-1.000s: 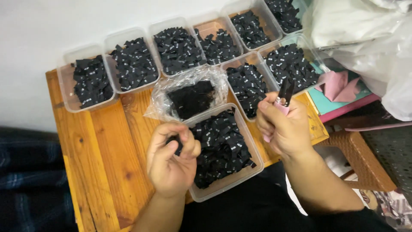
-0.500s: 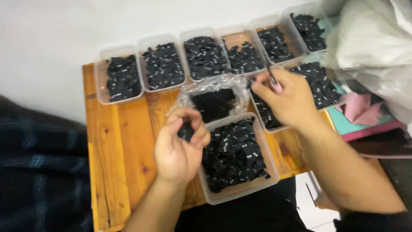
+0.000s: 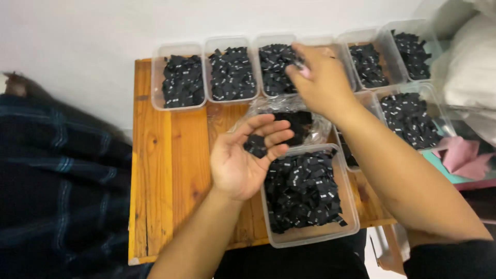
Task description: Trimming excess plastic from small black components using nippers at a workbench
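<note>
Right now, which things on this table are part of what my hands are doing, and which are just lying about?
In use:
left hand, palm up, holding a few black tags
right hand over a back-row tub
big front tub
open plastic bag

Lying about:
pink and teal paper
white bags
dark checked cloth

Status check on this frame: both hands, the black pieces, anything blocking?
Left hand open, palm up, cradling small black pieces. Right hand over back-row clear tub, fingers pinched at its rim. Crinkled plastic bag lies between hands; nothing blocking.
</note>
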